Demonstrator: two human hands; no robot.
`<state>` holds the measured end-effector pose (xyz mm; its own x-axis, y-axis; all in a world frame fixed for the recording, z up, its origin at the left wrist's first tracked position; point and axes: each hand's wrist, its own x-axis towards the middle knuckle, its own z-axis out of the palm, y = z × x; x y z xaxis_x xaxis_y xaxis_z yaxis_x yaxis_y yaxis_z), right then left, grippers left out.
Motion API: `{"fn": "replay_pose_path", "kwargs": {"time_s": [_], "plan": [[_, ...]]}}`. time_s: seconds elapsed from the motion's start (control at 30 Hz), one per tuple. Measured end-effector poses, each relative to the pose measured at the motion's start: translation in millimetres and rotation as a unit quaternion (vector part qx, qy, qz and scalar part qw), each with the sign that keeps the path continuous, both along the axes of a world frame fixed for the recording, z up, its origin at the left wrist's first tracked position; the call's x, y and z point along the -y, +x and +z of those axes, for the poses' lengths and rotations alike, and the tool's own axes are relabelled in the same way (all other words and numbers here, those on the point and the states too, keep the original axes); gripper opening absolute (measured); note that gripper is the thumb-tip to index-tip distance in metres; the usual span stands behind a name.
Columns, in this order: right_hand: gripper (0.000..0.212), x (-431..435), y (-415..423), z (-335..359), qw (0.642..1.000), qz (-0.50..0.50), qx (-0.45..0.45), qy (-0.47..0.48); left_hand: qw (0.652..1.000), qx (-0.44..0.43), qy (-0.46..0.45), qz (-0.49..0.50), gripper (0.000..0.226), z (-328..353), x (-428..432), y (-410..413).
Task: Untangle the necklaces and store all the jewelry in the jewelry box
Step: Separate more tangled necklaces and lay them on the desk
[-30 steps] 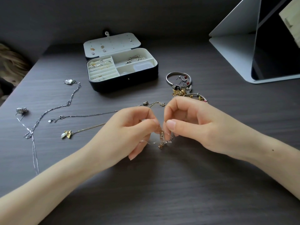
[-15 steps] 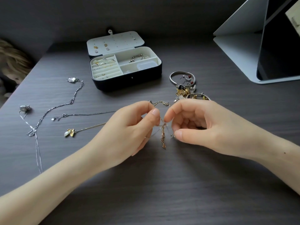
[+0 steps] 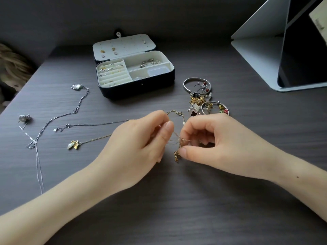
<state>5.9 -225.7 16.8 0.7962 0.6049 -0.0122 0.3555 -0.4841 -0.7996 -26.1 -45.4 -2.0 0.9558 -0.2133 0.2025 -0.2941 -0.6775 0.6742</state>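
1. Head view: table carries open box at back centre, lid laid flat.
2. Curled fingers of left hand pinch gold chain, in front of box.
3. Thumb and forefinger of right hand pinch the same chain's knot; its end dangles.

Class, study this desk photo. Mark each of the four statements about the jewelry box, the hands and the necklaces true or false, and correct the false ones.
1. The jewelry box stands open. True.
2. The left hand and the right hand both pinch the tangled gold chain. True.
3. The leaf pendant lies to the right of both hands. False: it lies on the table, left of the left hand.
4. The ring slots hold nothing. False: several rings sit in them.
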Motion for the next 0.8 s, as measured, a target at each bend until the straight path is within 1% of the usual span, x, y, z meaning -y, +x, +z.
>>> {"fn": "replay_pose_path", "kwargs": {"time_s": [0.07, 0.1, 0.13, 0.17, 0.2, 0.27, 0.3, 0.37, 0.43, 0.53, 0.63, 0.8], "plan": [[0.01, 3.2, 0.9, 3.8, 1.0, 0.005, -0.002, -0.017, 0.993, 0.071, 0.097, 0.002, 0.024, -0.4, -0.9, 1.6], [0.01, 4.9, 1.4, 6.0, 1.0, 0.008, -0.003, -0.021, 0.988, 0.093, 0.121, -0.005, 0.023, -0.1, -0.9, 3.2], [0.009, 6.4, 2.1, 7.5, 1.0, 0.011, -0.005, -0.024, 0.986, 0.104, 0.127, -0.013, 0.021, -0.3, -0.8, 4.9], [0.009, 7.4, 2.6, 9.5, 0.999, 0.014, -0.013, -0.026, 0.988, 0.105, 0.115, -0.021, 0.021, -0.9, -0.7, 6.0], [0.008, 8.4, 3.3, 11.0, 0.999, 0.019, -0.027, -0.022, 0.992, 0.095, 0.084, -0.029, 0.023, -1.6, -0.6, 6.4], [0.008, 9.9, 4.4, 13.9, 0.997, 0.031, -0.074, 0.002, 0.998, 0.034, -0.033, -0.048, 0.026, -0.3, 0.5, 6.0], [0.01, 10.6, 4.6, 15.1, 0.994, 0.037, -0.102, 0.018, 0.993, -0.012, -0.1, -0.057, 0.027, 1.2, 1.2, 5.2], [0.014, 11.3, 4.8, 16.6, 0.986, 0.047, -0.152, 0.042, 0.972, -0.097, -0.202, -0.067, 0.029, 2.1, 2.9, 4.5], [0.017, 11.5, 5.2, 17.0, 0.98, 0.055, -0.183, 0.048, 0.952, -0.144, -0.261, -0.068, 0.03, 0.6, 4.5, 3.7], [0.02, 11.7, 7.0, 16.2, 0.978, 0.052, -0.199, 0.043, 0.94, -0.178, -0.286, -0.056, 0.027, 1.8, 6.7, 2.9], [0.02, 11.6, 7.5, 16.9, 0.979, 0.049, -0.195, 0.036, 0.944, -0.189, -0.268, -0.036, 0.026, 3.0, 6.7, 4.1], [0.019, 11.3, 7.2, 16.7, 0.982, 0.048, -0.181, 0.025, 0.945, -0.194, -0.262, -0.038, 0.026, 4.1, 7.3, 3.3]]}}
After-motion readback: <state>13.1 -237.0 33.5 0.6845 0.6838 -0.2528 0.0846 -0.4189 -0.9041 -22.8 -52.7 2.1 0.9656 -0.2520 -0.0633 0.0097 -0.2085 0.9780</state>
